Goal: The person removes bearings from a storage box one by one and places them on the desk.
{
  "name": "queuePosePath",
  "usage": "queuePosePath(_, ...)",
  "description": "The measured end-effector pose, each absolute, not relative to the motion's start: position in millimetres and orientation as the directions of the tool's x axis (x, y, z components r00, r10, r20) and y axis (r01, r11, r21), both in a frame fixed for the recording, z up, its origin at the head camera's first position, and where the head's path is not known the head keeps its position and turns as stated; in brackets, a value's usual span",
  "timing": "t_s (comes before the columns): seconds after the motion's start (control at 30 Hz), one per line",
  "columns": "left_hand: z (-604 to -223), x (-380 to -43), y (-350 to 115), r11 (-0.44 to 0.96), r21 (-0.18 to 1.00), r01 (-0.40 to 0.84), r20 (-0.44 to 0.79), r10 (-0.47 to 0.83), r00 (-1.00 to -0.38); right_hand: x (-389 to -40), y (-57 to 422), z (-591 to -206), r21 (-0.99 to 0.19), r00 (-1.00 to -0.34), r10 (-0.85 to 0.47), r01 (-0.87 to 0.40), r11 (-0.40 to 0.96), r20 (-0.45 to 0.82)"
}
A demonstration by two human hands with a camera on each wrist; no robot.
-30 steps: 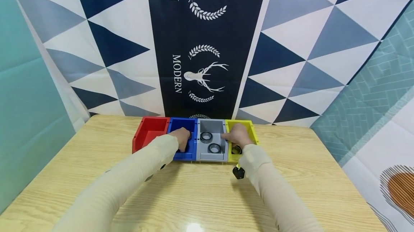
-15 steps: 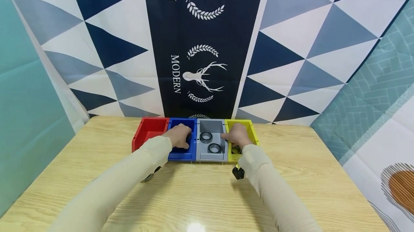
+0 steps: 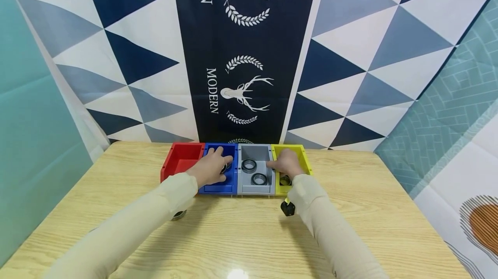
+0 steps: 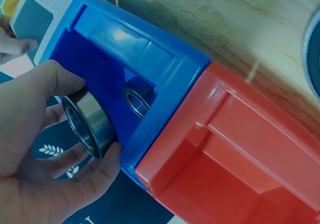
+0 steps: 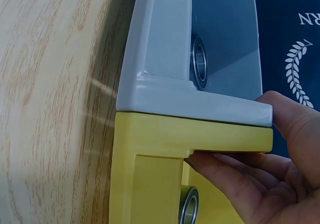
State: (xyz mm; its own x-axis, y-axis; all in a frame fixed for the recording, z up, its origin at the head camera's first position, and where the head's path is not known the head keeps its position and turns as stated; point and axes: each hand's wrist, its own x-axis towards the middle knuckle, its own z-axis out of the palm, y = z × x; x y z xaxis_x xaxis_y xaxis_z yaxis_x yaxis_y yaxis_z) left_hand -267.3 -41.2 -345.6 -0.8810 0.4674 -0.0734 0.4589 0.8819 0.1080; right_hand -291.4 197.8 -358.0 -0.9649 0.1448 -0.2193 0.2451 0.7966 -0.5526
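Observation:
My left hand [image 3: 210, 170] is over the blue bin [image 3: 229, 187]. In the left wrist view its thumb and fingers hold a steel ball bearing [image 4: 95, 121] by its outer rim, tilted on edge. Another bearing [image 4: 139, 98] lies deeper inside the blue bin. My right hand [image 5: 280, 171] grips the adjoining walls of the grey bin [image 5: 165, 101] and yellow bin [image 5: 150, 134], thumb on the grey side and fingers inside the yellow one. Two bearings, one at the front [image 3: 259, 179] and one farther back [image 3: 249, 166], lie in the grey bin. One bearing [image 3: 285, 180] sits in the yellow bin.
A red bin [image 3: 183, 158] stands left of the blue one, in one row of bins near the back of the wooden table [image 3: 241, 236]. A bearing [image 3: 179, 215] lies partly hidden under the left sleeve. A patterned cloth [image 3: 249, 54] hangs behind the bins.
My left hand has shifted left over the blue bin and its fingers have spread wider, with a bearing now showing between them. The right hand keeps its place at the bin walls.

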Motion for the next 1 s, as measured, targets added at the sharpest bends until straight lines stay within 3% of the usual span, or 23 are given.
queuePosePath(0.33, -339.1, -249.0, -47.7, 0.851, 0.073, 0.520, -0.034, 0.524, -0.851, -290.2, 200.6, -358.8, -0.553, -0.969, 0.132, 0.228, 0.801, -0.208)
queuePosePath(1.0, -333.4, -216.9, -54.1, 0.803, 0.037, 0.594, -0.079, 0.595, -0.800, -288.7, 199.0, -358.8, -0.566, -0.965, 0.143, 0.245, 0.787, -0.219)
